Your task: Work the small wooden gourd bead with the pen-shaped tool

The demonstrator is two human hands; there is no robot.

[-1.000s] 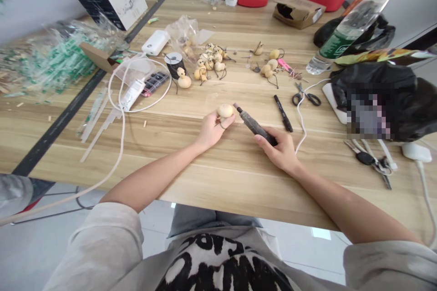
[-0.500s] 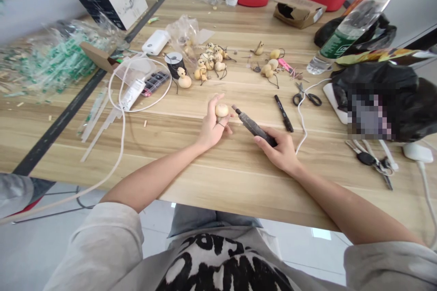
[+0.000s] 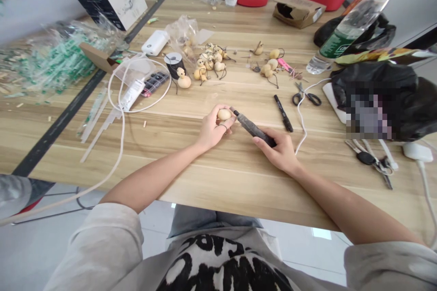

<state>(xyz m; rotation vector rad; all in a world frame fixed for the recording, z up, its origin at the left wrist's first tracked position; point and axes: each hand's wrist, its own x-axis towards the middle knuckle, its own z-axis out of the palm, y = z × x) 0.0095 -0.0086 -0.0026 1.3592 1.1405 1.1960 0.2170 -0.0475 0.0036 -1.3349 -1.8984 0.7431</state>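
My left hand (image 3: 213,129) is closed around a small pale gourd (image 3: 224,114), its rounded top showing between thumb and fingers. A thin dark cord loop lies across the fingers. In my right hand (image 3: 278,148) is a dark pen-shaped rotary tool (image 3: 252,128), pointing up and left. Its tip is right beside the gourd; I cannot tell whether they touch. Beyond my hands stands a cluster of small gourds (image 3: 210,59) with dark cords and drawn faces. A two-lobed gourd (image 3: 183,79) stands left of them, beside a spool of black cord (image 3: 174,64).
Right of the tool lie a black marker (image 3: 283,113) and scissors (image 3: 306,95), with a white cable (image 3: 302,122) between. A water bottle (image 3: 336,41) and black plastic bag (image 3: 403,95) stand at right. Bagged green-and-white sticks (image 3: 64,54) and a white power bank (image 3: 155,42) are at left.
My left hand has turned the gourd and drawn its raised fingers in around it. The gourd has shifted slightly right and down, nearer the tool's tip. My right hand has hardly moved.
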